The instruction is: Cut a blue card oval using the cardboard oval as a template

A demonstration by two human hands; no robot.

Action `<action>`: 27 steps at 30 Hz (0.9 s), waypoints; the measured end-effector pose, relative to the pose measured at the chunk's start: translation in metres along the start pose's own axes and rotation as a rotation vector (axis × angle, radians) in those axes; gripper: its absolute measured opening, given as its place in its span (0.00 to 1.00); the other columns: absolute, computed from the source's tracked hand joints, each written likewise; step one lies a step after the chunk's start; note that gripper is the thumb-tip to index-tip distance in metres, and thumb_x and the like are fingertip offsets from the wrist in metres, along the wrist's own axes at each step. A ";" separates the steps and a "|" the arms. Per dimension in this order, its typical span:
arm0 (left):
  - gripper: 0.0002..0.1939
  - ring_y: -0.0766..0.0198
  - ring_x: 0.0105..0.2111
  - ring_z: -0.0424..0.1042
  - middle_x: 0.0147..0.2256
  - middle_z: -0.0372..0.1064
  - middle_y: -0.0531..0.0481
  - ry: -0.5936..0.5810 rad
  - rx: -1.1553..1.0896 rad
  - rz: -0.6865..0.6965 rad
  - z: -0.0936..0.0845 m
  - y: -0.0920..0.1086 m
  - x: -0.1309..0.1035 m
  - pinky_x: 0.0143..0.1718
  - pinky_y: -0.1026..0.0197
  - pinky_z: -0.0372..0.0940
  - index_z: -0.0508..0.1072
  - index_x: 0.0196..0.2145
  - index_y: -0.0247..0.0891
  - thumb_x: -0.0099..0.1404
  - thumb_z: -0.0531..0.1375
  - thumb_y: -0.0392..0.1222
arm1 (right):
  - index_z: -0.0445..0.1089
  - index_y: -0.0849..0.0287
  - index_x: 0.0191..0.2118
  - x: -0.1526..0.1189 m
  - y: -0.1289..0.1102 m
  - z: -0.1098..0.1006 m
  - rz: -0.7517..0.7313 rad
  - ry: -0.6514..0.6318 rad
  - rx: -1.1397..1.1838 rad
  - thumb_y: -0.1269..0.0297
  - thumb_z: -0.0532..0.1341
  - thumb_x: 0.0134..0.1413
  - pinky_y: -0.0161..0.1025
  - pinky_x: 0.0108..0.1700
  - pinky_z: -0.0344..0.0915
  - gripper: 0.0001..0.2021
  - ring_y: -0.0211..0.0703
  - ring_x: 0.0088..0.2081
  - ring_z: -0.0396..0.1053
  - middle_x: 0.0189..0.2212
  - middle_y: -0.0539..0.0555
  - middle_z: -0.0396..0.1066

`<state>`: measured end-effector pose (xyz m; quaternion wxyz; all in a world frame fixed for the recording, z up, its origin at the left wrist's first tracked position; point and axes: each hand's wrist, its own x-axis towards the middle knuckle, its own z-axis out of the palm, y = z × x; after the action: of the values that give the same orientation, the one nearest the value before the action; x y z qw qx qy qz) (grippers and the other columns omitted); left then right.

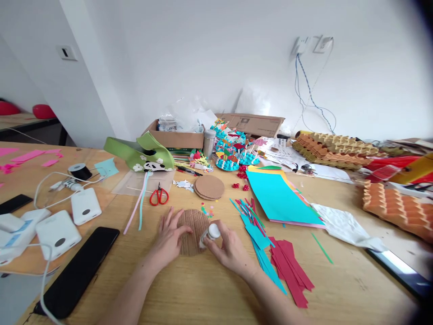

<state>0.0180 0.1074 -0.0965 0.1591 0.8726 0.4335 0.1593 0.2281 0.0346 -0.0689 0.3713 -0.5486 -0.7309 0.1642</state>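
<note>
A round piece of corrugated cardboard (pixel 193 221) lies flat on the table in front of me. My left hand (pixel 172 237) rests at its left edge with fingers spread, the thumb reaching over its top face. In my right hand (pixel 230 248) is a small clear bottle with a white cap (pixel 214 231), gripped between thumb and fingers at the disc's right edge. The bottle's contents cannot be made out. Small coloured paper dots (pixel 207 210) lie just beyond the disc, and smooth cardboard circles (pixel 209 187) are stacked behind them.
Red-handled scissors (pixel 158 196) and a green felt panda piece (pixel 149 158) lie behind my left hand. Blue strips (pixel 259 234), red strips (pixel 291 271) and coloured sheets (pixel 282 196) are on the right. Power banks (pixel 58 234) and a black phone (pixel 79 271) occupy the left.
</note>
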 end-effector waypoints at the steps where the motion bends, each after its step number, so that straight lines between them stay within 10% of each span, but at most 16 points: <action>1: 0.30 0.47 0.67 0.34 0.65 0.47 0.54 -0.001 -0.008 -0.003 0.000 0.000 0.000 0.62 0.34 0.39 0.76 0.39 0.48 0.48 0.50 0.18 | 0.59 0.57 0.35 0.001 0.003 -0.002 0.022 0.016 -0.003 0.63 0.57 0.58 0.35 0.32 0.58 0.05 0.41 0.30 0.66 0.28 0.51 0.67; 27: 0.30 0.47 0.67 0.32 0.65 0.46 0.53 -0.060 0.030 -0.034 0.000 0.000 0.002 0.63 0.36 0.38 0.75 0.41 0.48 0.49 0.50 0.18 | 0.60 0.57 0.37 0.001 0.013 -0.013 -0.005 -0.040 0.020 0.63 0.56 0.59 0.37 0.35 0.58 0.05 0.42 0.32 0.65 0.31 0.52 0.67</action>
<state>0.0190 0.1090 -0.0967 0.1617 0.8717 0.4457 0.1241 0.2458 0.0374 -0.0684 0.3624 -0.5397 -0.7379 0.1812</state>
